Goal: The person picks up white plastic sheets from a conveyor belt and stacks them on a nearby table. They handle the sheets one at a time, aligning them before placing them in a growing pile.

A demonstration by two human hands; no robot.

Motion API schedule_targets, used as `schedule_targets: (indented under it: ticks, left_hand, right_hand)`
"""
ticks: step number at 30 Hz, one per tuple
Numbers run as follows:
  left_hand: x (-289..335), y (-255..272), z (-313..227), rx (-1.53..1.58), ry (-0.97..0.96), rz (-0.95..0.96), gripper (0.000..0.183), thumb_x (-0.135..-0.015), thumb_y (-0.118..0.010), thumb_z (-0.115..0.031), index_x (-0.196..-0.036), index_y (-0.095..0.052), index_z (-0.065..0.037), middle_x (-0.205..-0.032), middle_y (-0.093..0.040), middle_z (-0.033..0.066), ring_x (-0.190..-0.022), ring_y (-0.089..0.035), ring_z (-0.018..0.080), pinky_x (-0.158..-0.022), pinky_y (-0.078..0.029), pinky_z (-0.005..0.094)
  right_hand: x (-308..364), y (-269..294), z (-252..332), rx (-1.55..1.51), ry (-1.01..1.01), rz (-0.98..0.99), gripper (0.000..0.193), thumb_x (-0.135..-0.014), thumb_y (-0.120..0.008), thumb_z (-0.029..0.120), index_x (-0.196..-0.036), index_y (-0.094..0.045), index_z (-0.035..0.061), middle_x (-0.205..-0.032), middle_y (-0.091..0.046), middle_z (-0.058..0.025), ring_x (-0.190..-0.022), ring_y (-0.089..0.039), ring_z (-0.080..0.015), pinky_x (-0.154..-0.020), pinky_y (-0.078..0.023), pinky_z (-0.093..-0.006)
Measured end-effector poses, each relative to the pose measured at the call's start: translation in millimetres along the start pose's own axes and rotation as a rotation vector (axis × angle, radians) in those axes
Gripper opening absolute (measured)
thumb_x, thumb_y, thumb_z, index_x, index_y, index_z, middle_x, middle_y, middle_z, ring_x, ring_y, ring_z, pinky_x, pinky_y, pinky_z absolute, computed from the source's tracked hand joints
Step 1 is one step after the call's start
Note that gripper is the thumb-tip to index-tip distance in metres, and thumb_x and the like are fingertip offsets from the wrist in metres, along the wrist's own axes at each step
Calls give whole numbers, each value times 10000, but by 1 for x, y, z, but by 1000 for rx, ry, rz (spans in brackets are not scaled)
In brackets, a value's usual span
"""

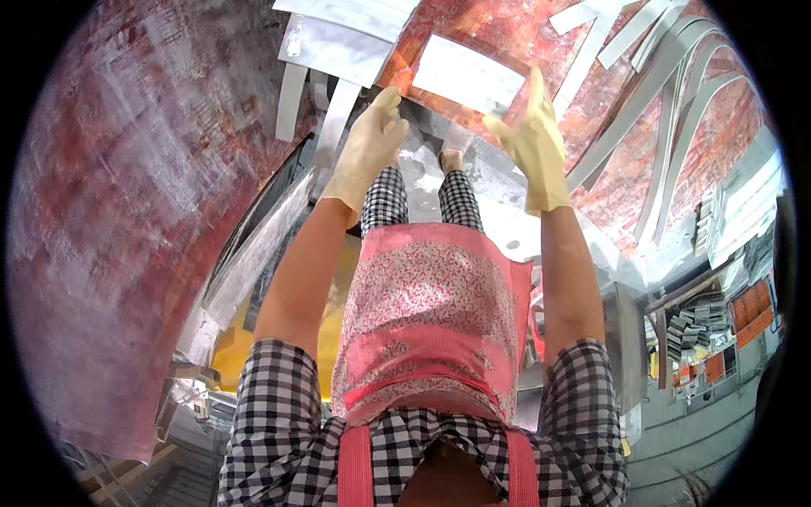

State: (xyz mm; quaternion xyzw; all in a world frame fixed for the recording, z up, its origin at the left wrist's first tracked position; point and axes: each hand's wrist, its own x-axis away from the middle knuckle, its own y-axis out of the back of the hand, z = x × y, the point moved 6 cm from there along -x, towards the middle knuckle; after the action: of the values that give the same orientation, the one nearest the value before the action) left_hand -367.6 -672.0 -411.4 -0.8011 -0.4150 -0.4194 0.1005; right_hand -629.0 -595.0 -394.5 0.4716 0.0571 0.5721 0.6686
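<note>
Both my hands wear pale yellow gloves and reach forward to the near edge of a red, paint-streaked table. My left hand (370, 142) is by the left corner of an orange-brown panel (404, 74), its fingers loosely bent and slightly apart. At the panel's right side is my right hand (538, 139), fingers stretched forward and thumb spread inward. Neither hand visibly grips anything; whether the fingertips touch the panel is unclear. A bright white rectangular sheet (469, 73) lies on the panel between my hands.
Pale sheets (334, 49) project at the table edge beyond my left hand. Long white strips (625, 110), some curled, lie to the right. A large red-stained surface (144, 194) fills the left. Something yellow (241, 355) sits low beside me. Stacked grey pieces (694, 329) stand far right.
</note>
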Motion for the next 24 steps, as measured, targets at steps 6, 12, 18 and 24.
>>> schedule_targets:
  ticks: [6, 12, 18, 24]
  left_hand:
    - [-51, -20, -15, -524, -210, -50, 931, -948, -742, -42, -1694, -185, -69, -1663, -433, 193, -1464, -521, 356, -1228, -464, 412]
    - [-86, -18, -21, -481, -386, -64, 1035, -866, -823, -86, -1701, -217, -169, -1667, -449, 137, -1472, -502, 374, -1175, -507, 451]
    - [-93, -21, -41, -343, -632, -17, 807, -850, -800, -92, -1563, -424, -58, -1531, -556, 196, -1320, -591, 354, -1133, -491, 457]
    - [-103, -22, -24, -286, -761, 37, 1116, -725, -891, -12, -1676, -318, -127, -1627, -502, 154, -1445, -546, 287, -1158, -511, 409]
  right_hand:
    - [-10, -17, -34, 26, 25, 83, 1253, -729, -943, 387, -1683, -213, 36, -1672, -390, -233, -1560, -341, -427, -1275, -347, -462]
    - [-28, -34, -29, 207, 78, 33, 1283, -664, -992, 342, -1666, -220, 129, -1675, -358, -253, -1569, -324, -430, -1268, -395, -484]
    - [-40, -43, -33, -21, 66, -22, 1146, -648, -969, 118, -1613, -349, 124, -1571, -533, -161, -1448, -504, -381, -1256, -402, -436]
    - [-45, -40, -43, -280, -57, 32, 962, -735, -925, 350, -1535, -467, 74, -1414, -665, -137, -1258, -656, -340, -1116, -521, -407]
